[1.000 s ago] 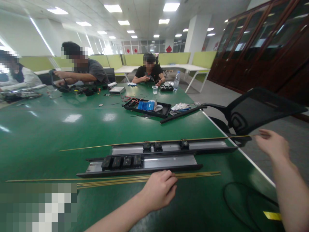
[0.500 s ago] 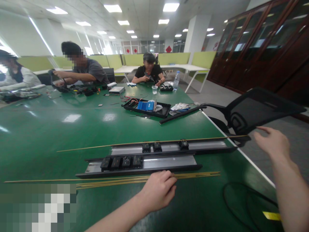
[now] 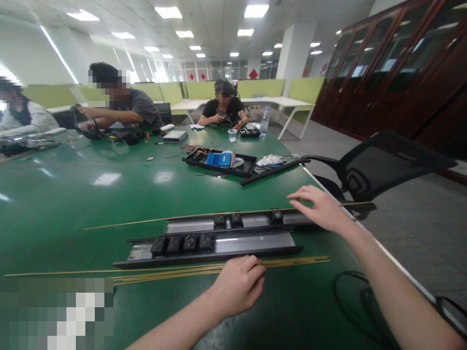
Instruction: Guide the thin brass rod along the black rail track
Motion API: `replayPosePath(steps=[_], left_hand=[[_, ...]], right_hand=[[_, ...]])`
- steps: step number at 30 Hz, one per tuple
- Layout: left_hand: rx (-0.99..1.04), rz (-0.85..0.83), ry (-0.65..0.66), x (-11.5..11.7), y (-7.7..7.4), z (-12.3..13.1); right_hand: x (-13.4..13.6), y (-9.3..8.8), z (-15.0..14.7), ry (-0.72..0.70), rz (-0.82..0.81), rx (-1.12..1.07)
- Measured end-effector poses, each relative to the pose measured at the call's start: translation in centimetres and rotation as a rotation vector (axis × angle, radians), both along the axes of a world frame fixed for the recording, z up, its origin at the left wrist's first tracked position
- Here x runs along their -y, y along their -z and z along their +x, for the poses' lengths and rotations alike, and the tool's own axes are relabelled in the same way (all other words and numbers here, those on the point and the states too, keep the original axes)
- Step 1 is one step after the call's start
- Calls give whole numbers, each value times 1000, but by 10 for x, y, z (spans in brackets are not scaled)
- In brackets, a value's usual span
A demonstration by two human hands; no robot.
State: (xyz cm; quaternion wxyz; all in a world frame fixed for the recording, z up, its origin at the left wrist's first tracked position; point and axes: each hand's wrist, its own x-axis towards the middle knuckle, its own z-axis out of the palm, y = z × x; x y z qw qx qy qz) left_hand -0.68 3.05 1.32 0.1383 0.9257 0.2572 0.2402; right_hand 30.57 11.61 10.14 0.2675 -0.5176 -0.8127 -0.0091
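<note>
My left hand [image 3: 239,286] lies on the near side of the table, its fingers curled in against the ends of several thin brass-coloured rods [image 3: 164,274]. What is inside those fingers is hidden. Above the right end of the farther channel rail, my right hand [image 3: 323,206] has its fingers stretched apart and nothing in them. A single thin brass-coloured rod [image 3: 146,221] lies along that farther rail [image 3: 253,221], which carries three black blocks [image 3: 237,220]. The nearer rail [image 3: 251,242] holds several black blocks [image 3: 189,241] in its left half.
Past the rails sit a black tray [image 3: 246,166] with a blue finned part [image 3: 221,159], white gloves [image 3: 270,163] and a dark bar [image 3: 270,172]. A mesh chair [image 3: 386,160] stands right; a black cable [image 3: 341,296] curves nearby. Other people work across the table.
My right hand has moved left and inward, from beyond the table's right edge to above the farther rail. My left hand, the rails and the rods are about where they were.
</note>
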Motion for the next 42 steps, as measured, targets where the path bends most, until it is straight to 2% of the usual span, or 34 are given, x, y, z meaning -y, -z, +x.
replayPosePath(steps=[3, 7, 32, 42], left_hand=[[-8, -6, 2, -1, 2, -1], [-16, -15, 0, -1, 2, -1], [-48, 19, 8, -1, 2, -5], [-51, 35, 1, -1, 5, -5]], right_hand=[[0, 9, -27, -86, 32, 76], [1, 15, -38, -91, -5, 123], [-3, 20, -31, -90, 26, 134], [-5, 17, -19, -65, -69, 134]])
